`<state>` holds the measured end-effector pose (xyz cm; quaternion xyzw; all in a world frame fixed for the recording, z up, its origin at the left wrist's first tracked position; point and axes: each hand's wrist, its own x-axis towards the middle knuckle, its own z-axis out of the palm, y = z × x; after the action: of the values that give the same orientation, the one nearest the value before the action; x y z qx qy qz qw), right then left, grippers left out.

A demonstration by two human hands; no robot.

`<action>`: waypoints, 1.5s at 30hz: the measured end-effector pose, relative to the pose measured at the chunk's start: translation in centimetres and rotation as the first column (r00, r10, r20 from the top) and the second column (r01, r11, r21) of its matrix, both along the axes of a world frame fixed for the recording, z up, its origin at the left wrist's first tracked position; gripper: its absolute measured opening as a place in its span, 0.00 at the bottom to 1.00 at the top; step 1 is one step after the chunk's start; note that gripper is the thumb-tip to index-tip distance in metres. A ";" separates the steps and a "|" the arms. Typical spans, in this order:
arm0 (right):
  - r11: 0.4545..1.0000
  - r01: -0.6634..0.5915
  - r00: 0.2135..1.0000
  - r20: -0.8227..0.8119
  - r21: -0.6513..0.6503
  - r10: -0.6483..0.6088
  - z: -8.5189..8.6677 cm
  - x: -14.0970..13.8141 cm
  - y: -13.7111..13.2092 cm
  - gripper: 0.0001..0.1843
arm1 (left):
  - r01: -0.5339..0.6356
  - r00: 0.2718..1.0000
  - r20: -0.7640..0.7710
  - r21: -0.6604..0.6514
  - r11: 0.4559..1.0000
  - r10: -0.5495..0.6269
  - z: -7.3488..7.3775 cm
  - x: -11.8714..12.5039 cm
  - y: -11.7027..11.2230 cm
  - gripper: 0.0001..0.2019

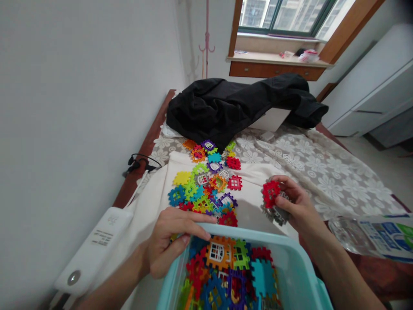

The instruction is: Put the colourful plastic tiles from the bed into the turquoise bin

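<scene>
Some fingers and the thumb of the right hand (297, 200) are pinched on a red tile (270, 194) and a few grey tiles (280, 216), at 1 o'clock from the middle of the tub (251, 234). At 10 o'clock, the left hand (165, 232) lies over the tub's edge with its fingers bent. I can't tell if they grip it. The tub has colored tiles (263, 275) in it, and at 11 o'clock a big pile (202, 180) lies on the white cloth (251, 202).

The grey tiles might slip, I think, because they hang low under the pinch. The tub could tip if the left hand pushes down hard. The right arm might knock the bottle (351, 237), near 3 o'clock, if it swings out.

The tub's side stands between the right hand and the tiles inside. The left hand hides a bit of the pile's near end. At 12 o'clock, black clothes (219, 105) reach the pile's far end and may cover some of it. A white box (90, 254) sits at 9 o'clock, and a black cord (142, 160) lies past it, between 10 and 11.
</scene>
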<state>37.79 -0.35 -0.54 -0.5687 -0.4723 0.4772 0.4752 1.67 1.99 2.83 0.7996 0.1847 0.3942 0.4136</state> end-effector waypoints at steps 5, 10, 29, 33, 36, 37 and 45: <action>1.000 -0.002 0.999 0.034 0.019 0.001 3.6 -1.3 -3.0 0.34 | -0.024 1.000 -0.014 -0.009 1.000 0.024 0.4 0.0 -0.2 0.17; 0.867 -0.495 0.826 0.276 -0.059 0.491 8.3 -3.1 -4.9 0.37 | -0.022 1.000 -0.009 0.007 1.000 0.022 0.3 0.1 -0.1 0.18; 0.871 -0.474 0.516 0.842 0.129 0.156 -4.0 -5.5 3.8 0.53 | 0.002 1.000 -0.022 0.095 0.996 0.000 -0.2 -0.3 0.1 0.17; 0.862 -0.484 0.573 0.798 0.147 0.185 -3.3 -5.6 3.6 0.41 | 0.009 1.000 -0.021 0.080 0.997 -0.007 -0.5 -0.3 0.2 0.17; 0.861 -0.490 0.623 0.746 0.135 0.238 -2.7 -5.7 3.4 0.44 | 0.010 1.000 -0.012 0.076 0.997 -0.009 -0.5 -0.3 0.2 0.17; 0.859 -0.496 0.631 0.732 0.127 0.257 -2.6 -5.7 3.3 0.46 | 0.009 1.000 -0.016 0.070 0.998 -0.008 -0.5 -0.4 0.2 0.17; 0.896 -0.443 0.594 0.761 0.036 0.262 -2.6 -6.4 2.5 0.52 | 0.004 1.000 -0.021 0.071 0.997 -0.002 -0.4 -0.4 0.1 0.17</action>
<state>31.37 2.11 -3.19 -0.5498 -0.7767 0.2348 0.1983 1.31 2.07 2.43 0.8182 0.1737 0.3916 0.3835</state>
